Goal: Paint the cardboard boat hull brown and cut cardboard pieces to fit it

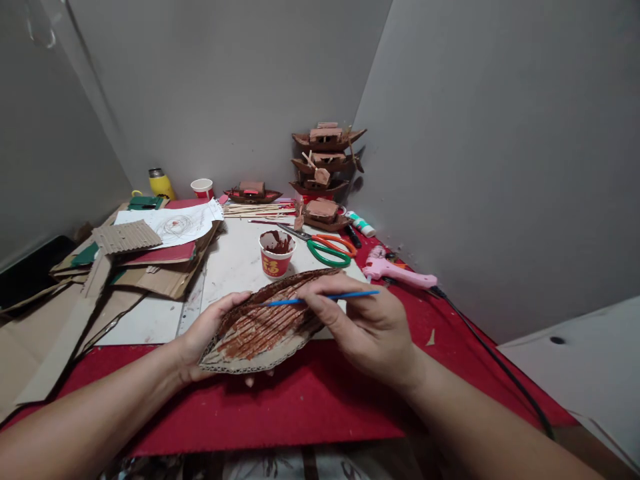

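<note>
My left hand [203,333] grips a leaf-shaped cardboard boat hull [260,333] from its left end, fingertips showing beneath it. The hull's ribbed inside is partly coated in brown paint, and bare cardboard shows along the near edge. A thin blue paintbrush [345,295] is pinched in my right hand [367,327], its tip on the hull's inside near the left. Just beyond the hull stands a red and white paper cup [276,265] with brown paint in it and smeared on its inner wall.
Scissors [330,250] with green and orange handles lie behind the cup, and a pink glue gun [400,270] with a black cord is on the right. Finished model boats [327,160] are stacked at the back. Cardboard pieces [165,277] and a drawing [175,223] pile up on the left.
</note>
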`<control>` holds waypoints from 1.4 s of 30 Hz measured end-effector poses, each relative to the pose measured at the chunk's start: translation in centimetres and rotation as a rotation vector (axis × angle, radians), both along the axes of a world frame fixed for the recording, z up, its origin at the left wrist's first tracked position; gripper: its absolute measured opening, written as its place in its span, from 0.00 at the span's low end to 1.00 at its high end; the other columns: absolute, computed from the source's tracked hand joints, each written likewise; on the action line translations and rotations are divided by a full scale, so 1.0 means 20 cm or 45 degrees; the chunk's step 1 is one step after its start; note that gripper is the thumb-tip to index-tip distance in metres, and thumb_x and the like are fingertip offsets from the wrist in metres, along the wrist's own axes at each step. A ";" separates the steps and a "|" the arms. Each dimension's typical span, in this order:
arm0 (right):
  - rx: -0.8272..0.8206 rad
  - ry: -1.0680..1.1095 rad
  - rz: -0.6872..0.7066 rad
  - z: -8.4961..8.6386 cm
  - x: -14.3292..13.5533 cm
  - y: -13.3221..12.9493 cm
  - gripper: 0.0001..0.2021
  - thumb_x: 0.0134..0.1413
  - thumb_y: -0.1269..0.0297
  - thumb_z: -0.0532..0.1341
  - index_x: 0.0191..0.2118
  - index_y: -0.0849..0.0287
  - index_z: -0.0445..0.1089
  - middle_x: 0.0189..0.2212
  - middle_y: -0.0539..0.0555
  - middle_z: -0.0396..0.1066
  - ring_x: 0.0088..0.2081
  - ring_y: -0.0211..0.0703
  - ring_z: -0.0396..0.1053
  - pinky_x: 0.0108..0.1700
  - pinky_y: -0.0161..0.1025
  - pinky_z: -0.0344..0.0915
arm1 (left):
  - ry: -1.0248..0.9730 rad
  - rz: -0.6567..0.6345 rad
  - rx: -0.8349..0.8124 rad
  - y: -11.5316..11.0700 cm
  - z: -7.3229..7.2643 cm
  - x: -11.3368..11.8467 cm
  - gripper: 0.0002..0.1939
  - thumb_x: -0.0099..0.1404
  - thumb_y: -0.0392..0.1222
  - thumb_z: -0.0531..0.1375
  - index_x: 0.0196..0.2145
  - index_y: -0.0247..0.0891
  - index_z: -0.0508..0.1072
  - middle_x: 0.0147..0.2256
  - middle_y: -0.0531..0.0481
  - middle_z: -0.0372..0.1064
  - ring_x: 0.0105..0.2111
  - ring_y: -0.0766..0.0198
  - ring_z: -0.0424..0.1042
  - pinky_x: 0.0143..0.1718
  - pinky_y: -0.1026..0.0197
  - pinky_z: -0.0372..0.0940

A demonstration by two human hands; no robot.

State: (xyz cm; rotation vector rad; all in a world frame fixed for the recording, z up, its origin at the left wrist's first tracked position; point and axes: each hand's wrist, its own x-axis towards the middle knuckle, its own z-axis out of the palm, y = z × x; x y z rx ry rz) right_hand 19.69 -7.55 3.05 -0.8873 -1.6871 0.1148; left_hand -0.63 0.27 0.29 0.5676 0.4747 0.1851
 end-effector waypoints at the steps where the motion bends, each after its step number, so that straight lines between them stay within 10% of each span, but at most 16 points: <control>1: -0.005 -0.019 0.068 0.00 0.00 0.00 0.06 0.60 0.73 0.60 0.38 0.57 0.74 0.31 0.53 0.79 0.32 0.41 0.77 0.37 0.35 0.74 | -0.002 -0.004 -0.002 0.00 0.00 0.00 0.26 0.69 0.53 0.49 0.42 0.26 0.76 0.29 0.34 0.79 0.25 0.49 0.79 0.17 0.60 0.70; 9: -0.006 0.000 -0.145 0.01 0.02 0.00 0.05 0.58 0.72 0.61 0.36 0.57 0.74 0.29 0.52 0.78 0.31 0.42 0.76 0.36 0.36 0.74 | 0.030 0.018 0.002 0.00 0.01 0.01 0.27 0.69 0.52 0.49 0.48 0.25 0.74 0.28 0.34 0.79 0.25 0.48 0.79 0.16 0.59 0.71; 18: -0.064 0.004 0.354 0.02 -0.04 -0.06 0.10 0.58 0.77 0.59 0.42 0.58 0.72 0.34 0.56 0.79 0.37 0.44 0.78 0.40 0.39 0.75 | 0.081 0.089 -0.043 -0.01 0.05 0.01 0.23 0.69 0.50 0.50 0.44 0.28 0.76 0.27 0.38 0.79 0.22 0.51 0.78 0.16 0.56 0.72; 42: -0.117 0.077 0.425 0.02 -0.03 -0.07 0.11 0.58 0.79 0.60 0.43 0.58 0.73 0.35 0.56 0.79 0.37 0.43 0.78 0.40 0.38 0.76 | 0.169 0.159 0.014 -0.03 0.08 0.02 0.22 0.70 0.48 0.50 0.44 0.29 0.77 0.28 0.39 0.79 0.21 0.54 0.77 0.17 0.56 0.73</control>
